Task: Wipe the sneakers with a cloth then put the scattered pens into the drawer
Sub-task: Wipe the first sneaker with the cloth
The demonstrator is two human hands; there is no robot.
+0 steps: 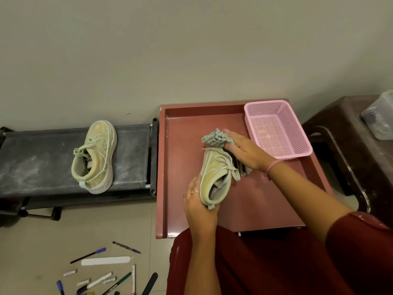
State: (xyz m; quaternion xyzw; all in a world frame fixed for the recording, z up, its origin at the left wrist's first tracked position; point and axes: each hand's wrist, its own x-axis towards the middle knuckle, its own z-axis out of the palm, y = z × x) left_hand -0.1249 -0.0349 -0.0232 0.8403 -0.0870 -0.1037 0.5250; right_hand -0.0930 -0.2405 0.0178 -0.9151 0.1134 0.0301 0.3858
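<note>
A dusty pale-green sneaker (214,173) lies on the red tray-like drawer top (182,133). My left hand (198,202) grips its heel from the left. My right hand (244,149) holds a bunched grey-green cloth (214,138) against the sneaker's toe and right side. The second sneaker (95,155) sits on the black shoe rack (42,158) at left, its toe towards the wall. Several pens and markers (106,273) lie scattered on the floor at lower left, among them a blue-capped pen (89,255) and a long white one (105,260).
A pink plastic basket (277,128) stands at the tray's far right corner. A dark brown stool (350,135) is to the right, bearing a clear container (380,116). The wall rises behind. My red-clothed lap fills the bottom.
</note>
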